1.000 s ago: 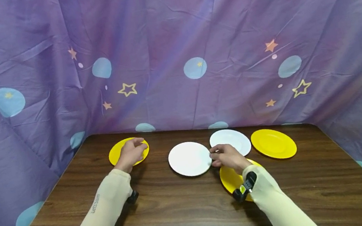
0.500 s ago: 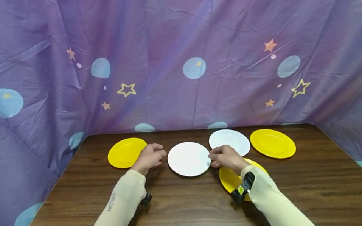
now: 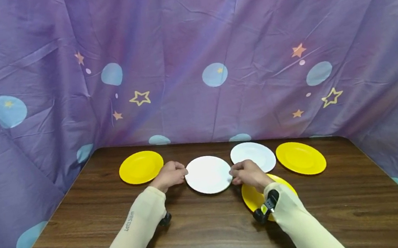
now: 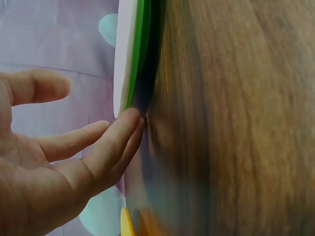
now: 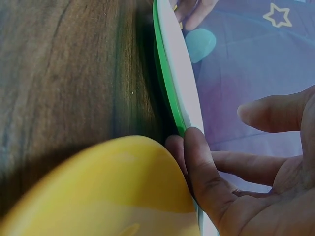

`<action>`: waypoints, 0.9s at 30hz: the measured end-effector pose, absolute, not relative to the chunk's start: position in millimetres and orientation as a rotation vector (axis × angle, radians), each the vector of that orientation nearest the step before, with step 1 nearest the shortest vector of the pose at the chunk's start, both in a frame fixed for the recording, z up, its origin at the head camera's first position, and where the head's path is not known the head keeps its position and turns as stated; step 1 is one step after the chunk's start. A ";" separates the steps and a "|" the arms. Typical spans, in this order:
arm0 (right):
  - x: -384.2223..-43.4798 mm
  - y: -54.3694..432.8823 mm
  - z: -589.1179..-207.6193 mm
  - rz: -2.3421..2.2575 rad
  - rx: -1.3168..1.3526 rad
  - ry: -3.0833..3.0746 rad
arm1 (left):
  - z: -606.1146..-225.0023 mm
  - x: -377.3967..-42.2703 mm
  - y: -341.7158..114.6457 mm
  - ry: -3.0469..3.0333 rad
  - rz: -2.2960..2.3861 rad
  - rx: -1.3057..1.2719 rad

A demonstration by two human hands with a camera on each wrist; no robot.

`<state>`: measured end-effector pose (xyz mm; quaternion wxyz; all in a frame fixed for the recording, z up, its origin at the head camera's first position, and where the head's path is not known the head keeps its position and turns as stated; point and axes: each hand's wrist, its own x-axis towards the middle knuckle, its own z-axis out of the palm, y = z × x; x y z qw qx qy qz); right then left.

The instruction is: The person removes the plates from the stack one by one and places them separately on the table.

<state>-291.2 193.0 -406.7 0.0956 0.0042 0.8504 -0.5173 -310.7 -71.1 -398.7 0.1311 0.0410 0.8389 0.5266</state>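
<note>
A white plate (image 3: 208,174) lies at mid-table between my two hands. Both wrist views show a green layer (image 5: 166,81) directly beneath its white rim, like the edge of another plate. My left hand (image 3: 170,175) is at the stack's left edge; in the left wrist view its fingers (image 4: 115,140) touch the rim while the thumb stays apart. On the opposite edge, the fingertips of my right hand (image 3: 248,173) touch the rim, thumb also apart from it. Under my right wrist lies a yellow plate (image 3: 252,197), partly hidden by the sleeve.
Another yellow plate (image 3: 141,167) lies at the back left. Behind my right hand is a second white plate (image 3: 254,154), with a further yellow plate (image 3: 301,158) to its right. A purple patterned cloth (image 3: 182,113) hangs behind the brown wooden table (image 3: 214,239).
My left hand has moved right, from over the left yellow plate to the left rim of the middle white plate. My right hand has stayed at the right rim.
</note>
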 end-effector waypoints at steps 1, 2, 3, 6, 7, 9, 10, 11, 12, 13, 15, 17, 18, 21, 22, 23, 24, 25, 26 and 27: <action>-291.3 192.4 -406.9 -1.538 0.010 2.514 | -399.1 -310.9 -70.2 2.455 1.506 0.117; -291.2 191.8 -407.0 -1.545 0.009 2.508 | -399.3 -311.0 -69.6 2.478 1.476 0.124; -291.3 191.5 -407.3 -1.548 0.001 2.504 | -399.5 -311.1 -68.9 2.498 1.447 0.126; -291.5 190.8 -408.1 -1.561 -0.005 2.495 | -400.2 -311.1 -67.8 2.545 1.390 0.135; -291.4 190.7 -408.3 -1.561 -0.012 2.497 | -400.8 -311.4 -67.6 2.552 1.381 0.137; -291.5 190.6 -408.6 -1.563 -0.024 2.500 | -401.6 -311.6 -67.5 2.557 1.376 0.136; -291.5 190.6 -408.8 -1.565 -0.026 2.500 | -401.9 -311.6 -67.7 2.560 1.374 0.137; -291.5 190.4 -408.8 -1.566 -0.030 2.501 | -401.9 -311.7 -68.0 2.566 1.372 0.144; -291.6 190.4 -408.9 -1.565 -0.033 2.501 | -402.2 -311.8 -68.2 2.569 1.370 0.145; -291.7 190.2 -408.8 -1.566 -0.036 2.501 | -402.4 -311.9 -68.4 2.572 1.370 0.148; -292.0 189.8 -408.8 -1.563 -0.041 2.502 | -402.4 -311.8 -68.8 2.582 1.368 0.162; -292.2 188.9 -408.7 -1.558 -0.045 2.506 | -402.7 -311.5 -69.2 2.592 1.361 0.172; -292.3 188.4 -408.7 -1.553 -0.052 2.508 | -403.0 -311.3 -69.3 2.596 1.360 0.170; -292.2 186.6 -409.0 -1.532 -0.063 2.521 | -403.3 -310.5 -70.1 2.602 1.358 0.179; -292.1 186.0 -409.2 -1.526 -0.066 2.528 | -403.8 -310.7 -70.5 2.607 1.356 0.188; -292.1 185.6 -409.6 -1.518 -0.067 2.534 | -404.2 -310.7 -70.8 2.604 1.359 0.191; -292.0 185.1 -409.8 -1.510 -0.072 2.543 | -404.2 -310.5 -71.2 2.602 1.362 0.193; -291.9 184.6 -410.1 -1.507 -0.069 2.548 | -404.5 -310.5 -71.7 2.598 1.364 0.195; -291.8 184.1 -410.4 -1.503 -0.069 2.553 | -404.8 -310.6 -72.2 2.600 1.359 0.195; -291.7 183.6 -410.5 -1.499 -0.070 2.557 | -405.2 -310.4 -72.7 2.596 1.357 0.189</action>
